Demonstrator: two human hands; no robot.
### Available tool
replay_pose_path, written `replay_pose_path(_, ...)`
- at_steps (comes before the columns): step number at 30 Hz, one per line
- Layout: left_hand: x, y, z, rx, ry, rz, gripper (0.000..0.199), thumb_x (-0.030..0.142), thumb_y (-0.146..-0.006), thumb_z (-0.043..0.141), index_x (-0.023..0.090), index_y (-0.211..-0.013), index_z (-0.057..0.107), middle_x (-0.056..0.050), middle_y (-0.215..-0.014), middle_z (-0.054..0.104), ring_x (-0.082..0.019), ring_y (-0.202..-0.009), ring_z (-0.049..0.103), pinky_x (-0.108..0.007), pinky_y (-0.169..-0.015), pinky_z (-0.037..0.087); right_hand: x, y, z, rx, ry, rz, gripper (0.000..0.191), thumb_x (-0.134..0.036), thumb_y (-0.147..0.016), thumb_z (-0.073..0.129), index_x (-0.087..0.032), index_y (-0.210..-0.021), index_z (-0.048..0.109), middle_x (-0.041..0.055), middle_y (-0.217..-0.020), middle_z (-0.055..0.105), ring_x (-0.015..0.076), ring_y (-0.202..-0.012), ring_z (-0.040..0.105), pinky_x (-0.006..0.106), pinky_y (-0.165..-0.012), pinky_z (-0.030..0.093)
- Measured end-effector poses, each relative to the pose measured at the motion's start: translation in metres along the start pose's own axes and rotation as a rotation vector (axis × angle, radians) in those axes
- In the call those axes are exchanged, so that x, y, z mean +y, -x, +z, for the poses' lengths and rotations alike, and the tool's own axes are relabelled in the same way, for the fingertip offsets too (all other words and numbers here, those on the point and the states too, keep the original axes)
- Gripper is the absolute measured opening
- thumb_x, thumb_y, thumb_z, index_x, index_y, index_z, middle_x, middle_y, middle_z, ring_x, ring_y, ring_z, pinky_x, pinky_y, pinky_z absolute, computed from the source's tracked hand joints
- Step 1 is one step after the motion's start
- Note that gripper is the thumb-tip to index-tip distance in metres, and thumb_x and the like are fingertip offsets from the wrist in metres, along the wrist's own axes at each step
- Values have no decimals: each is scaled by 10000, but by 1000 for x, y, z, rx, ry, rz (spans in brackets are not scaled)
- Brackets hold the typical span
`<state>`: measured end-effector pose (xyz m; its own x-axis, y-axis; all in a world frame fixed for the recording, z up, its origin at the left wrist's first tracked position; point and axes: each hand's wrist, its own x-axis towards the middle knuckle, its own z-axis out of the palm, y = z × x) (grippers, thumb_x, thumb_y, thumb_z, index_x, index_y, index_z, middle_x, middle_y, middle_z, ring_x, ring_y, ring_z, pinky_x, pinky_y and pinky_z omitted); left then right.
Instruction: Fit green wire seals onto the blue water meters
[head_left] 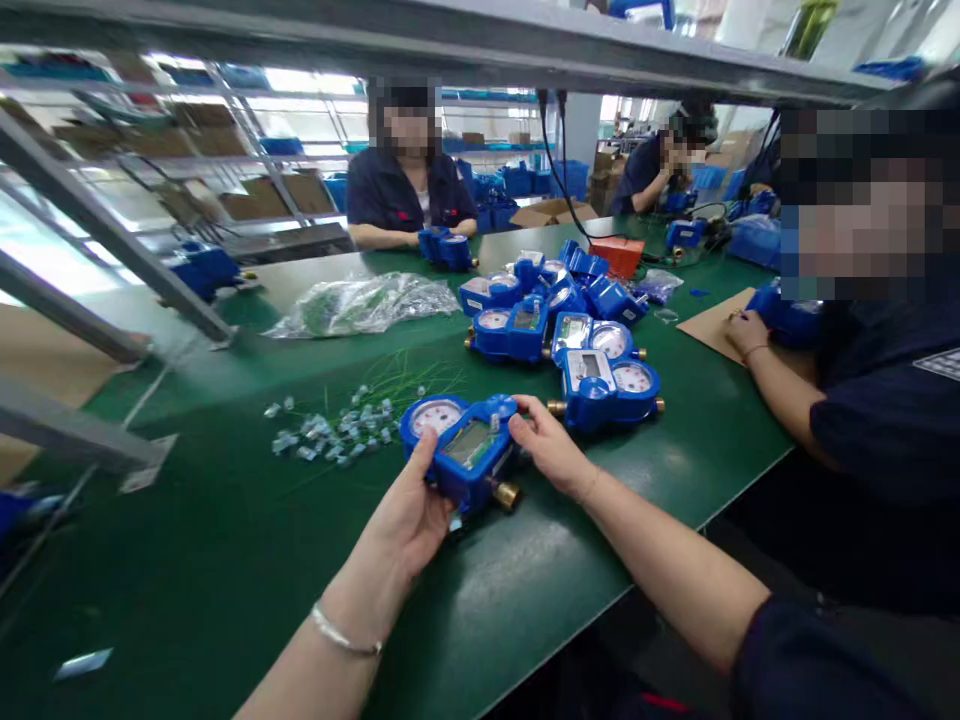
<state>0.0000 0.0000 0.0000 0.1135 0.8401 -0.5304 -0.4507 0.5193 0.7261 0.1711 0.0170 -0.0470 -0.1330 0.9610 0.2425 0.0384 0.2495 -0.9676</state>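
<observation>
A blue water meter (459,450) with a round dial, a small display and a brass pipe end is held just over the green table. My left hand (409,510) is closed round its lower left side, thumb on top beside the dial. My right hand (551,450) pinches its right end with thumb and fingers. A pile of small clear tags with green wires (345,425) lies left of the meter. Behind and to the right, several more blue water meters (611,385) sit close together on the table.
A clear plastic bag (367,305) lies beyond the tags. An orange box (616,256) stands behind the meters. At right a co-worker's hand (748,332) rests by cardboard (716,325). Grey metal frame legs (112,220) stand at left. A beam (450,45) crosses overhead.
</observation>
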Motion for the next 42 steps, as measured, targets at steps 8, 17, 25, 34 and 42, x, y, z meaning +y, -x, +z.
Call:
replay_pose_path(8,25,61,-25,-152,77,-160,494,434,-907,429,62,-1227,487,-218,-1016,665,-318,-884,672,-475,-729,571,-63,23,3,-127,31,-104,434,-444,-921,404,-206,-1266,516,71,-1257,552,184,-1187,481,363,-1059,325)
replay_pose_path(17,25,107,-24,-236,120,-284,602,519,-876,436,75,-1281,412,-230,-1019,659,-379,-934,644,-556,-733,541,-107,57,8,-218,-55,76,527,-541,-910,368,-236,-1334,433,30,-1401,419,224,-1254,440,424,-1066,344)
replay_pose_path(25,26,129,-22,-206,94,-273,596,535,-855,467,86,-1247,466,-240,-1108,630,-358,-842,674,-516,-671,566,-130,78,5,-229,23,38,521,-529,-915,373,-234,-1342,422,32,-1408,409,238,-1257,433,443,-1067,338)
replay_pose_path(34,21,140,-20,-227,33,-220,589,520,-883,432,80,-1273,401,-202,-1062,660,-312,-882,673,-514,-732,545,-135,86,4,-218,73,32,506,-534,-908,390,-272,-1339,420,10,-1391,436,243,-1239,446,471,-1057,342)
replay_pose_path(42,21,143,-20,-209,17,-231,565,548,-879,414,109,-1235,428,-176,-1011,684,-297,-855,683,-532,-722,537,-136,89,4,-228,39,33,523,-553,-893,407,-279,-1338,419,7,-1415,398,258,-1254,432,469,-1028,383)
